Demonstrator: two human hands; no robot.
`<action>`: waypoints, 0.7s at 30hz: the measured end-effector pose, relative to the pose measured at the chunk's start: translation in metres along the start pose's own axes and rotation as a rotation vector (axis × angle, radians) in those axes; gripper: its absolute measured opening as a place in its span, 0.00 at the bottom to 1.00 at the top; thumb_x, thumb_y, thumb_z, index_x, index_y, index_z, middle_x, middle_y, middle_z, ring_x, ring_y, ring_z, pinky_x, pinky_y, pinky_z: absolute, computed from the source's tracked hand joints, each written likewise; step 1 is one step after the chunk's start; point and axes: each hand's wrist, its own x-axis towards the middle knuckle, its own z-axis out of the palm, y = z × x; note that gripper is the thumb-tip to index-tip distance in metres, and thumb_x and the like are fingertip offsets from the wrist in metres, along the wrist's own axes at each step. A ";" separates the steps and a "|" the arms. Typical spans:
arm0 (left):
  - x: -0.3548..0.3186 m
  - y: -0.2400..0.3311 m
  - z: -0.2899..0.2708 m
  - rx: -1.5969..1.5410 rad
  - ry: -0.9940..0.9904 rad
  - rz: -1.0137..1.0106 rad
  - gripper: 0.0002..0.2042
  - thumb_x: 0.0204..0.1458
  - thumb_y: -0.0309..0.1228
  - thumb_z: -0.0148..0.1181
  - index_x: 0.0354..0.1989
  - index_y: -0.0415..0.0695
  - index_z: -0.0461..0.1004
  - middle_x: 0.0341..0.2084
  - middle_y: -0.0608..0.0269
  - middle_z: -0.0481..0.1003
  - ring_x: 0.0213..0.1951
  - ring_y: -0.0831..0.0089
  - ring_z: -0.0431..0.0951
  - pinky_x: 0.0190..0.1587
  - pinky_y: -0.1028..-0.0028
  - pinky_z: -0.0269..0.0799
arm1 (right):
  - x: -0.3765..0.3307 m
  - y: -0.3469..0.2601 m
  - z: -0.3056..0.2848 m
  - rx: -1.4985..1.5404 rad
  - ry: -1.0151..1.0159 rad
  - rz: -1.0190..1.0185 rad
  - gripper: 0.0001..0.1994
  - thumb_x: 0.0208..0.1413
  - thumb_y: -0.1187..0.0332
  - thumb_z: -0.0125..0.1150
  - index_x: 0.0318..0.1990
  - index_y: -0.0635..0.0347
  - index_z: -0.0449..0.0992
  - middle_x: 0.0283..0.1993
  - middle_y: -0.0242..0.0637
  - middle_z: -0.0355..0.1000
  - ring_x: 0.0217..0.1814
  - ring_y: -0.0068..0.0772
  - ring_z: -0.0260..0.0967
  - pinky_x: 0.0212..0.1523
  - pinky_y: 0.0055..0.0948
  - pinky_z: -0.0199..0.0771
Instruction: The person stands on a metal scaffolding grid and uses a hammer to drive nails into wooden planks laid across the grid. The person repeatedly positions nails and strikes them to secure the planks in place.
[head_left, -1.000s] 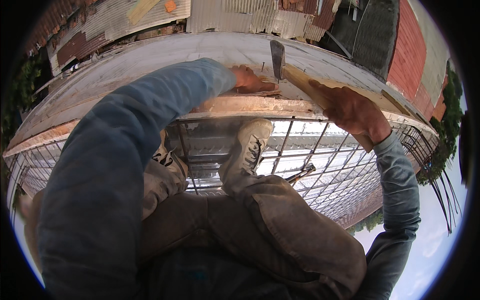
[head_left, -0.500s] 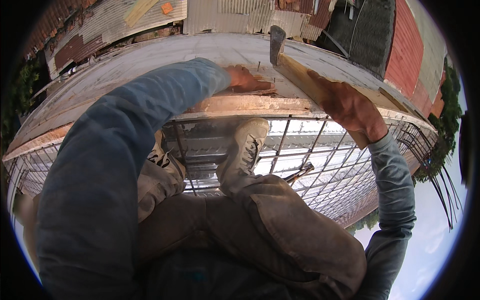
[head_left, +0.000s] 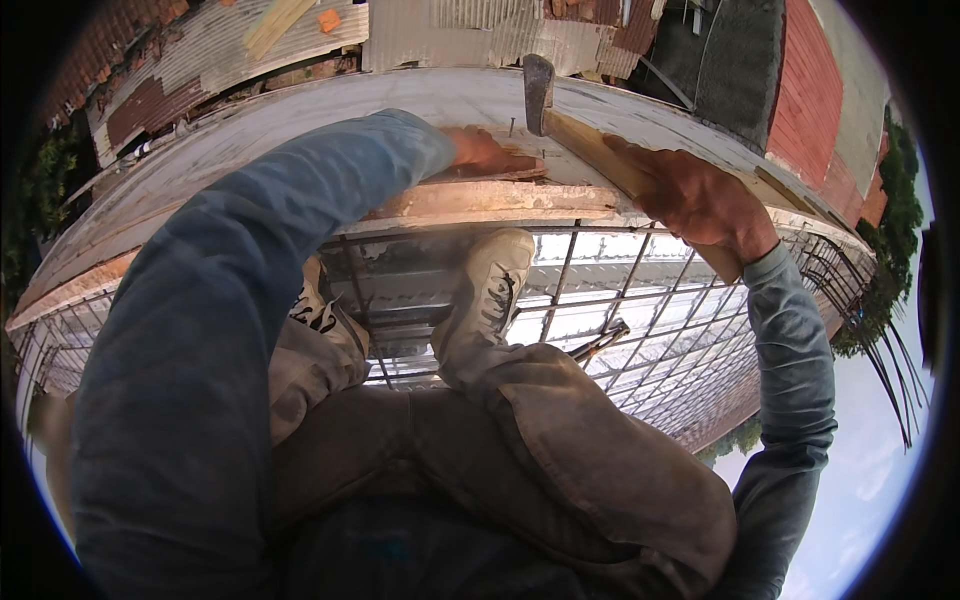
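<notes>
Closest to you, at six o'clock, your bent knees and dusty trousers [head_left: 560,450] fill the lower view, and your two pale shoes [head_left: 490,290] stand on a grid of thin steel bars [head_left: 640,330] over shiny sheet metal. Watch that footing; the bars look narrow and the sheet beneath looks slick.

Further out, at twelve o'clock, your left hand [head_left: 485,152] rests on a reddish wooden board [head_left: 500,200] along the edge, fingers pinched low around a nail [head_left: 513,128] that stands upright beside them. Whether the fingertips truly clamp the nail I cannot tell. The nail is thin, light and easily bent, so steady it near its foot and keep your fingers below the head.

Out at one o'clock, your right hand [head_left: 700,195] is clenched around the wooden handle of a hammer [head_left: 570,125], gripping near the far end of the shaft. Its dark steel head sits raised just right of the nail, near but not touching. Judging by its build, the hammer is head-heavy and stiff; the grip well back on the handle gives swing, though the smooth wood could slip in a sweaty palm.

Beyond, rusty corrugated roofs [head_left: 200,60] spread below.
</notes>
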 end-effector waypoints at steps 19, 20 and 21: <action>-0.016 0.020 -0.058 0.078 0.294 0.426 0.20 0.66 0.40 0.63 0.59 0.40 0.81 0.51 0.48 0.81 0.55 0.56 0.82 0.59 0.58 0.76 | -0.153 -0.071 0.110 1.251 1.324 0.727 0.37 0.67 0.67 0.65 0.78 0.67 0.56 0.34 0.35 0.76 0.27 0.23 0.75 0.24 0.24 0.76; -0.011 0.028 -0.059 0.088 0.253 0.513 0.18 0.66 0.38 0.62 0.59 0.41 0.81 0.51 0.48 0.81 0.54 0.57 0.82 0.59 0.59 0.76 | -0.160 -0.076 0.126 1.268 1.406 0.768 0.37 0.67 0.69 0.65 0.79 0.66 0.55 0.35 0.36 0.76 0.27 0.23 0.74 0.23 0.24 0.76; -0.005 0.027 -0.058 0.107 0.219 0.572 0.17 0.66 0.36 0.62 0.59 0.42 0.81 0.51 0.48 0.81 0.54 0.57 0.82 0.59 0.60 0.76 | -0.158 -0.080 0.145 1.359 1.471 0.733 0.33 0.68 0.69 0.64 0.76 0.66 0.59 0.35 0.35 0.75 0.27 0.23 0.74 0.23 0.24 0.76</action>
